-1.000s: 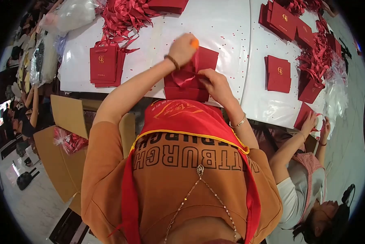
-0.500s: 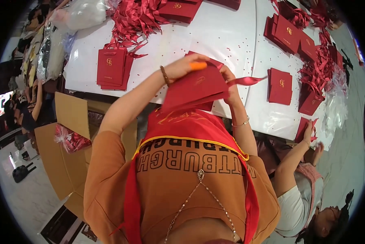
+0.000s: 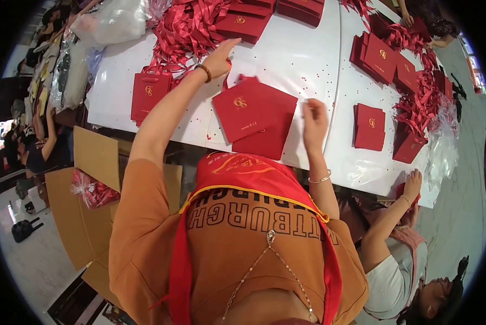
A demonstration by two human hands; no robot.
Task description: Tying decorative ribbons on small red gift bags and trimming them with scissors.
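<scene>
Head view: compared with half a second ago, the red paper bag [image 3: 252,111] is no longer held up in both hands but is laid flat on the white table [image 3: 308,59], near the front edge, atop another red bag. The left hand [image 3: 220,58] is stretched far toward the heap of red ribbons [image 3: 186,30], fingers loosely open, nothing gripped. The right hand [image 3: 314,120] is held open just right of the bag, empty. Bare tabletop is left in the middle; a stack of flat bags [image 3: 369,126] lies right, a co-worker's hand [image 3: 412,183] at the near-right edge.

Packing workshop, red bag stacks [image 3: 374,127], cartons [image 3: 94,157]
</scene>
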